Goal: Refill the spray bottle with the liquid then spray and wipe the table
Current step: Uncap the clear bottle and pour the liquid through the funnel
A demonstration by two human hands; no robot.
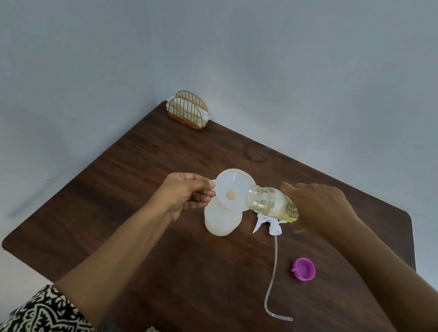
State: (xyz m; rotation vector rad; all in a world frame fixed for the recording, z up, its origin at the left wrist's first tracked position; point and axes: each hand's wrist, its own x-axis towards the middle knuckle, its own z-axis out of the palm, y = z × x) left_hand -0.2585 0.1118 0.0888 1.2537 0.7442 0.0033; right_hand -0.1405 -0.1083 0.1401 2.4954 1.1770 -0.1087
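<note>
A translucent white spray bottle (221, 220) stands uncapped in the middle of the dark wooden table (150, 212). A white funnel (232, 190) sits in its neck, with a little yellowish liquid at its throat. My left hand (185, 193) pinches the funnel's tab at its left rim. My right hand (318, 206) grips a clear bottle of pale yellow liquid (271, 202), tipped on its side with its open mouth over the funnel's right rim. The white trigger sprayer head (267, 223) lies on the table just right of the spray bottle, its long dip tube (271, 278) trailing toward me.
A purple cap (304, 269) lies upside down on the table to the right of the tube. A gold wire napkin holder (189, 110) with white napkins stands at the far left corner. A faint ring mark (256, 151) shows on the wood beyond the bottles.
</note>
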